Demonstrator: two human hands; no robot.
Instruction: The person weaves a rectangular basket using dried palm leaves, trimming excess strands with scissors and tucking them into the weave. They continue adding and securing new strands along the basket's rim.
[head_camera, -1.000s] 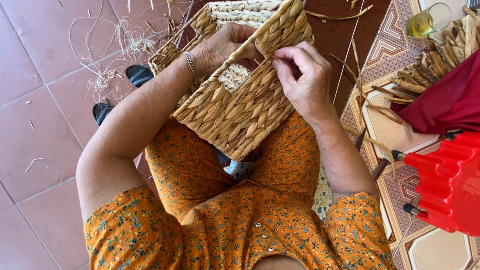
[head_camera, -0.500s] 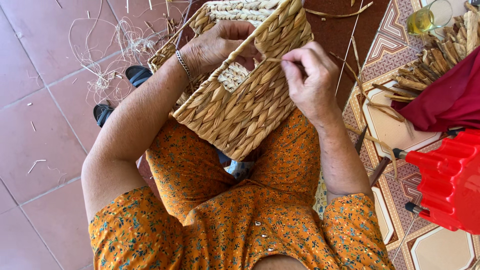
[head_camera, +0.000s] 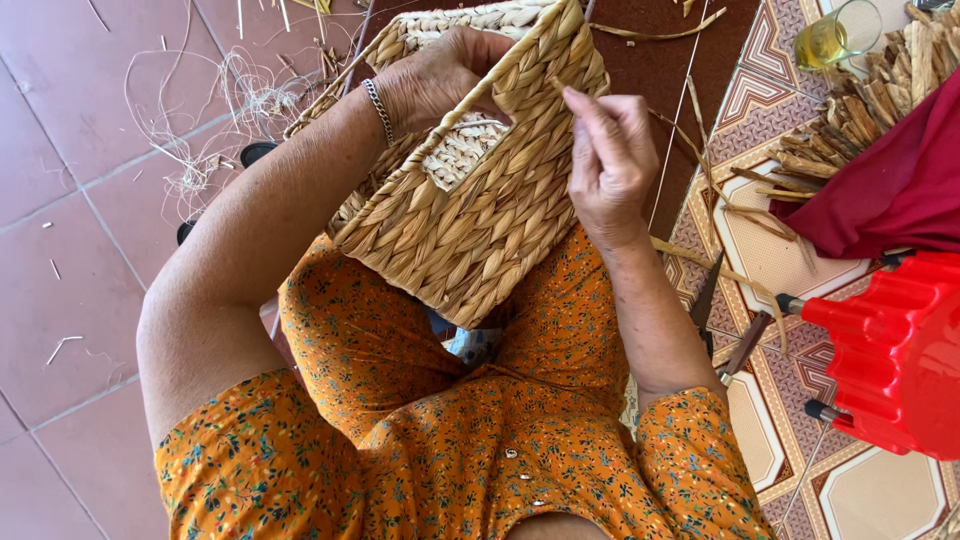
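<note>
From the head view, a woven straw basket (head_camera: 470, 215) lies tilted on the person's lap over the orange flowered dress (head_camera: 450, 440), its open mouth turned up and away. The left hand (head_camera: 440, 80), a silver bracelet (head_camera: 378, 108) at its wrist, curls its fingers over the basket's rim and grips it, while the right hand (head_camera: 605, 160) pinches a thin straw strand (head_camera: 556, 88) at the near edge, fingers closed tight. Loose fibres (head_camera: 215, 110) litter the tiled floor (head_camera: 70, 180); a red plastic stool (head_camera: 890, 350) and a glass of yellow liquid (head_camera: 835, 35) stand to the right.
</note>
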